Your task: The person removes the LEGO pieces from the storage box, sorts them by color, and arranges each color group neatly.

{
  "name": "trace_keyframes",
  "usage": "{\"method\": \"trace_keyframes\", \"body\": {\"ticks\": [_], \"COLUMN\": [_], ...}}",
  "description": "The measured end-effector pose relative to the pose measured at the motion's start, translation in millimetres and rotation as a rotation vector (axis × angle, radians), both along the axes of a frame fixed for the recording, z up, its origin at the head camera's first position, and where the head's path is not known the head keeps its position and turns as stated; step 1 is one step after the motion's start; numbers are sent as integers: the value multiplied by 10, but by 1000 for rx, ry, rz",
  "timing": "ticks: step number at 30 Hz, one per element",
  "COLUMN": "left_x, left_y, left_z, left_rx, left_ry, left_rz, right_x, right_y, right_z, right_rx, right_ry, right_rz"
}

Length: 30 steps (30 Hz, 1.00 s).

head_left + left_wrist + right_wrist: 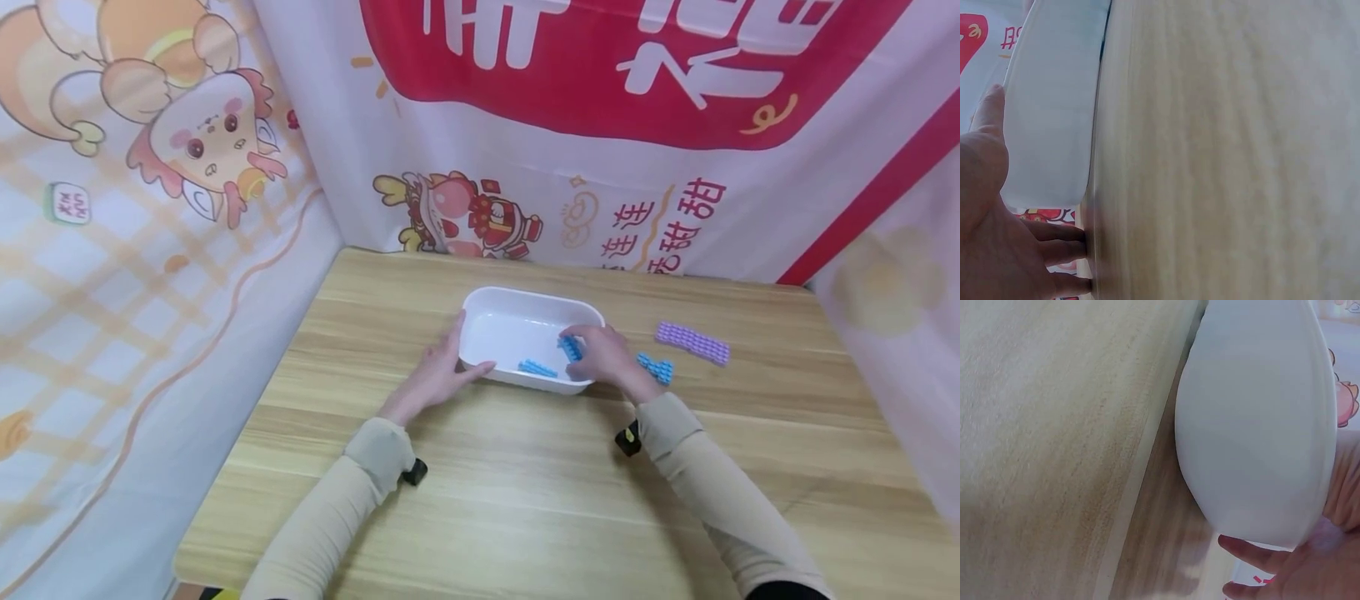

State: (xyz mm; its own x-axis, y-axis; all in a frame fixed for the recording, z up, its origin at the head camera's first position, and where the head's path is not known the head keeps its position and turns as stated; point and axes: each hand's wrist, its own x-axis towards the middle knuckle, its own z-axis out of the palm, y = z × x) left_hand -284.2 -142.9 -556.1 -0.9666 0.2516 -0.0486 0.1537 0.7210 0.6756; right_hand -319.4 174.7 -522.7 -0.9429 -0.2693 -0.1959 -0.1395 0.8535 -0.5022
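A white plastic basin (517, 300) sits toward the back of the wooden table. My left hand (438, 371) rests against its left end, thumb along the front rim; the left wrist view shows the fingers (1063, 250) fairly straight beside the wall. My right hand (606, 357) reaches over the right end, thumb and forefinger inside around a blue knobbly strip (570, 347). In the right wrist view, other fingers (1254, 555) extend outside the basin, while the pinch itself is hidden. Another light-blue strip (537, 368) lies on the basin floor.
Right of the basin, a blue bow-shaped knobbly piece (656, 368) lies near my right wrist. Beyond it is a purple knobbly strip (692, 342). A printed cloth (480, 133) hangs behind the table (517, 483), and another patterned cloth (150, 275) hangs along its left side.
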Motion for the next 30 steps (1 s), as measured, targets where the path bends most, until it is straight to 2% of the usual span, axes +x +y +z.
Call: {"method": "trace_keyframes", "body": {"ticks": [6, 21, 30], "left_x": [-13, -4, -20], "left_y": [-8, 22, 22], "left_z": [-15, -32, -31], "left_rx": [-11, -4, 2], "left_ry": [5, -20, -6], "left_rz": [-2, 12, 19], "right_x": [-27, -50, -60], "right_y": [-34, 3, -8], "right_z": [-24, -18, -14], "right_rx": [35, 57, 24], "right_ry": [39, 34, 63], "right_rz": [7, 17, -3]}}
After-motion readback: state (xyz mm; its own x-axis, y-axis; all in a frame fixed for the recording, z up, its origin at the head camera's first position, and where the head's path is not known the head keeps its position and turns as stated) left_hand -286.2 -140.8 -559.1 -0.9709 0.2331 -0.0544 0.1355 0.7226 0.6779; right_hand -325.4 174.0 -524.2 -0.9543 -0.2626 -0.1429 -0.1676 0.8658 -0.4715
